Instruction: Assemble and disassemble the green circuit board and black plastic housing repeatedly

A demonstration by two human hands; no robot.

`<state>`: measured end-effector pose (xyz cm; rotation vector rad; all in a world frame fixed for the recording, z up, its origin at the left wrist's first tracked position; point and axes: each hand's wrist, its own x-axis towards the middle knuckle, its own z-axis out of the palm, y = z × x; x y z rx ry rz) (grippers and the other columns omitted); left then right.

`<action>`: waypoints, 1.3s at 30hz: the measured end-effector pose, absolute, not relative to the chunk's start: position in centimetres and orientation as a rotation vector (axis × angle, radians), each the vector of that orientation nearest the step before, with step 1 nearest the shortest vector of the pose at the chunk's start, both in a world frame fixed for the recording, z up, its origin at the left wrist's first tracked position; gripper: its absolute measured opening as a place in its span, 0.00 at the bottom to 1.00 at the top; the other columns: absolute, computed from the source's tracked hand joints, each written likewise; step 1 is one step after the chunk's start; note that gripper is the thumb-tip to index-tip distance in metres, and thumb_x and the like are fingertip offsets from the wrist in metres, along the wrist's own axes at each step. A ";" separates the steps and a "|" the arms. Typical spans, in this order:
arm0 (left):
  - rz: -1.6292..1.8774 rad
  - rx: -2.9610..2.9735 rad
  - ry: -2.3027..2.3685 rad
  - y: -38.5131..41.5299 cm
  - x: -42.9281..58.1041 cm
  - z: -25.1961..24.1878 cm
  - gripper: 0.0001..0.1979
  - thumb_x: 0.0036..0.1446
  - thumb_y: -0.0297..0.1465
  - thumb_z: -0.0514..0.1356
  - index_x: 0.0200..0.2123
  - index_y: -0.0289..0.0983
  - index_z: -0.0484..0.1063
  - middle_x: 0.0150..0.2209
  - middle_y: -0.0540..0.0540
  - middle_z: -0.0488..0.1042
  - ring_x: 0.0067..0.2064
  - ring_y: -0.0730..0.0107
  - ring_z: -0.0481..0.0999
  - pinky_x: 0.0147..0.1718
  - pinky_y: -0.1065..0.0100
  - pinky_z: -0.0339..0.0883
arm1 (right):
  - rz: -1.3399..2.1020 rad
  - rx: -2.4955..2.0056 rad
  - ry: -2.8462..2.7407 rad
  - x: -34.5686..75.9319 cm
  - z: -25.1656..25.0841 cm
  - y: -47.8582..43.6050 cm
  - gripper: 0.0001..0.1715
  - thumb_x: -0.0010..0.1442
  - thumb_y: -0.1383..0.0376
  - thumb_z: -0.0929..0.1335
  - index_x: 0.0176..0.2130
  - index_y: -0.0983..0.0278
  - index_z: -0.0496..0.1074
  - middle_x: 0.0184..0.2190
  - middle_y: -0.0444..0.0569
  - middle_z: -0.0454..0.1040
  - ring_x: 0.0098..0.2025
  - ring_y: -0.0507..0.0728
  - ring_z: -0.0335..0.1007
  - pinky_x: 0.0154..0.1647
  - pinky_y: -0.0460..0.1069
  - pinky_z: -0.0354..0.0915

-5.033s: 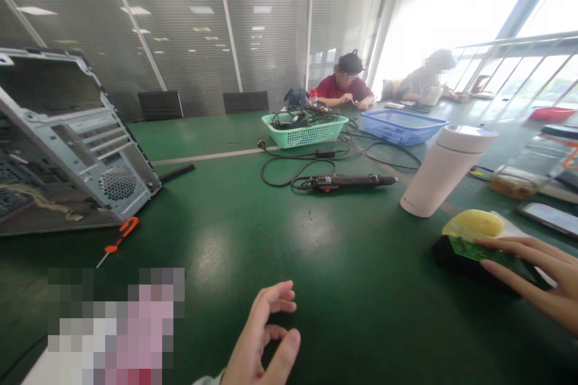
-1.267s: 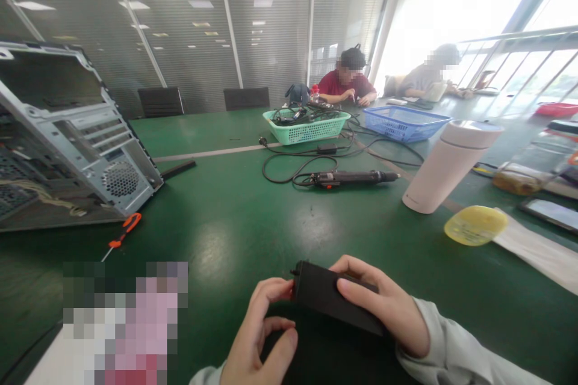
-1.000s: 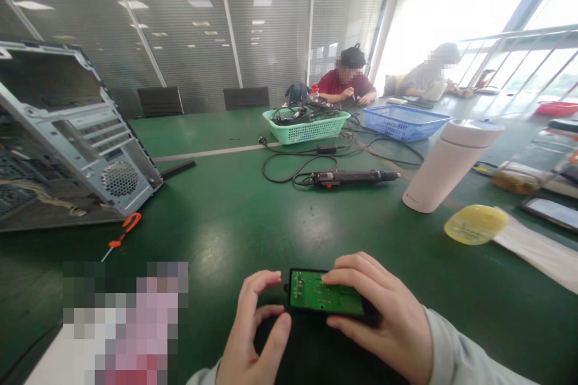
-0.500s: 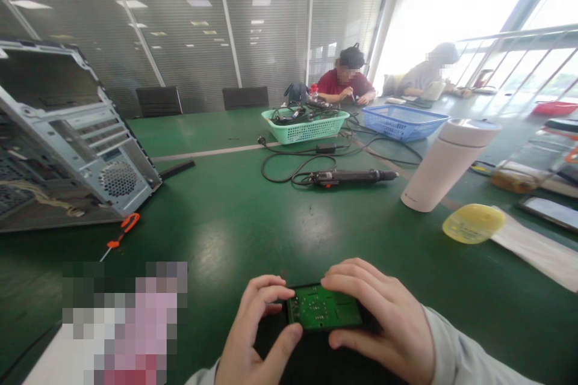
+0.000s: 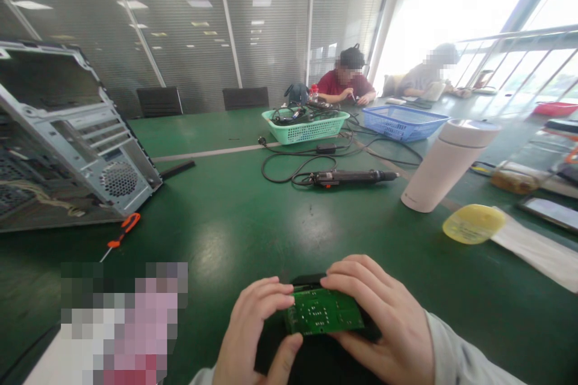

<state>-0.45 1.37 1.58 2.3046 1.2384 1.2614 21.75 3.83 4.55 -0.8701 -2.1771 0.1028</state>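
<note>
The green circuit board (image 5: 325, 313) is at the near middle of the table (image 5: 253, 222), between the two hands. The left hand (image 5: 255, 328) pinches its left end, the thumb at the near corner and the fingertips at the far corner. The right hand (image 5: 388, 313) grips the right end, fingers bent and close together. Along the board's far edge, a black case (image 5: 309, 280) is partly visible. Farther away lies a black electric screwdriver (image 5: 352, 177).

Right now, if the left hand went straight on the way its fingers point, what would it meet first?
The left hand would first meet the green rectangular circuit board at its fingers, then probably the right hand, though depth is unclear.
</note>
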 end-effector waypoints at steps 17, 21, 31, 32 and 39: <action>1.326 2.249 1.369 0.8 -0.2 2.0 0.19 0.49 0.32 0.69 0.46 0.46 0.73 0.36 0.49 0.79 0.38 0.58 0.77 0.47 0.61 0.64 | 0.015 -0.928 -2.295 23.1 4.7 4.3 0.25 0.69 0.58 0.58 0.62 0.63 0.57 0.48 0.53 0.73 0.49 0.58 0.68 0.48 0.53 0.69; 1.441 1.370 1.392 0.5 0.7 0.8 0.20 0.48 0.42 0.69 0.45 0.43 0.77 0.43 0.46 0.81 0.50 0.51 0.76 0.51 0.60 0.66 | 0.070 -1.010 -2.333 24.1 4.6 5.2 0.29 0.65 0.59 0.64 0.62 0.62 0.56 0.49 0.54 0.72 0.49 0.60 0.68 0.48 0.55 0.71; 1.221 0.677 1.085 2.3 -0.4 0.2 0.20 0.49 0.46 0.67 0.39 0.39 0.83 0.36 0.46 0.85 0.43 0.55 0.80 0.46 0.62 0.71 | 0.184 -1.173 -2.314 24.0 3.7 5.7 0.27 0.59 0.65 0.68 0.57 0.63 0.63 0.43 0.52 0.74 0.43 0.59 0.70 0.44 0.57 0.71; 1.181 0.677 1.049 2.3 -0.4 0.6 0.21 0.51 0.47 0.66 0.40 0.38 0.83 0.32 0.47 0.84 0.38 0.59 0.80 0.43 0.64 0.71 | 0.217 -1.188 -2.265 23.9 3.7 5.6 0.25 0.60 0.64 0.66 0.56 0.63 0.64 0.43 0.53 0.74 0.43 0.59 0.70 0.44 0.57 0.71; 1.190 0.703 1.020 1.6 0.0 1.6 0.23 0.56 0.49 0.59 0.38 0.37 0.84 0.29 0.46 0.83 0.35 0.62 0.77 0.37 0.69 0.68 | 1.099 -1.319 -1.706 24.1 3.3 5.8 0.25 0.64 0.46 0.61 0.48 0.59 0.72 0.42 0.51 0.77 0.43 0.58 0.74 0.45 0.56 0.70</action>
